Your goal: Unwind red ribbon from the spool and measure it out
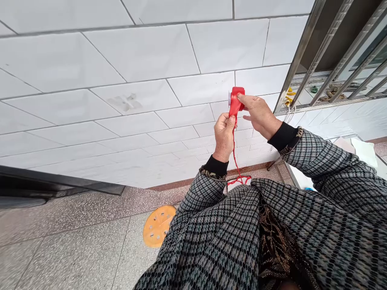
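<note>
A roll of red ribbon [238,91] is up in front of the white tiled wall. My right hand [262,116] grips it from the right, thumb pressed on its face and the other fingers partly hidden behind. Just below, my left hand [224,136] is closed, pinching the flat ribbon band that comes off the roll. From there a narrow, twisted red strand [234,151] hangs down past my left wrist. Its lower end gathers in loose loops near my lap, over a pale surface. A whitish core edge shows at the roll's left side.
A barred window [329,60] stands at the right, with small yellow and green items on its sill. A round orange stool top [159,226] is at lower left on the speckled floor. A dark ledge [60,181] juts in at left; a pale table [302,177] is at right.
</note>
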Tool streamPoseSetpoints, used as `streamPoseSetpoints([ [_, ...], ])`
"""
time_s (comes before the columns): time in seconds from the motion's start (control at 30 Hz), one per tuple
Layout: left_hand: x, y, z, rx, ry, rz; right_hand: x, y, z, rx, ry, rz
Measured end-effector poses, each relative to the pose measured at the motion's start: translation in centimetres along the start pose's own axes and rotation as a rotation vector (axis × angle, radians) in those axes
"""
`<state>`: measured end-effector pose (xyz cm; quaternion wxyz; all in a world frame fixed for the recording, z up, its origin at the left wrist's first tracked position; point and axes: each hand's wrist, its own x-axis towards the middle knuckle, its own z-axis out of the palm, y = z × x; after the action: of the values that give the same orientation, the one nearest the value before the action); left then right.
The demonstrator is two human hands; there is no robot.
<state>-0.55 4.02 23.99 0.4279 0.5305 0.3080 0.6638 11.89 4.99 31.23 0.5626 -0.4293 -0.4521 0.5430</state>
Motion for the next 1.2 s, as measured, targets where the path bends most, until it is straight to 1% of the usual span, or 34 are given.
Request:
streamPoseSetpoints([
  [0.07, -0.2, -0.2, 0.3, -0.073, -0.081, -0.102, 0.1, 0.2, -0.1, 0.048, -0.012, 0.068],
  [0.13, -0.2, -0.3, 0.2, -0.045, -0.086, -0.115, 0.1, 0.3, -0.3, 0.091, -0.028, 0.138],
  [0.23, -0.1, -0.5, -0.3, 0.077, -0.025, -0.057, 0.1, 0.3, -0.6, 0.148, -0.059, 0.232],
  [0.3, 0.1, -0.6, -0.7, 0.129, 0.004, -0.048, 0.2, 0.2, -0.9, 0.176, -0.085, 0.278],
  [0.37, 0.1, -0.7, -1.0, 0.169, 0.059, -0.027, 0.3, 0.1, -1.1, 0.186, -0.100, 0.307],
  [0.43, 0.0, -0.8, -1.1, 0.223, 0.128, 0.024, 0.4, 0.0, -1.3, 0.175, -0.095, 0.320],
  [0.5, -0.2, -0.8, -1.0, 0.253, 0.139, 0.047, 0.6, 0.0, -1.5, 0.152, -0.087, 0.321],
  [0.57, -0.3, -0.9, -1.0, 0.231, 0.083, 0.012, 0.7, -0.1, -1.6, 0.134, -0.085, 0.321],
  [0.63, -0.3, -1.1, -1.1, 0.181, 0.027, -0.052, 0.7, -0.1, -1.7, 0.127, -0.086, 0.330],
  [0.8, 0.2, -1.9, -1.7, 0.103, -0.010, -0.133, 0.2, -0.6, -1.8, 0.116, -0.124, 0.395],
  [0.93, 1.0, -1.7, -2.8, 0.046, -0.142, -0.219, -0.6, -1.2, -1.6, 0.110, -0.182, 0.472],
  [1.07, 2.1, -1.4, -3.7, 0.042, -0.296, -0.243, -1.0, -1.2, -2.0, 0.080, -0.203, 0.510],
  [1.13, 2.3, -1.5, -3.8, 0.049, -0.320, -0.250, -1.0, -1.1, -2.3, 0.063, -0.226, 0.521],
  [1.2, 2.1, -1.9, -3.6, 0.026, -0.305, -0.250, -1.0, -1.2, -2.6, 0.055, -0.249, 0.535],
])
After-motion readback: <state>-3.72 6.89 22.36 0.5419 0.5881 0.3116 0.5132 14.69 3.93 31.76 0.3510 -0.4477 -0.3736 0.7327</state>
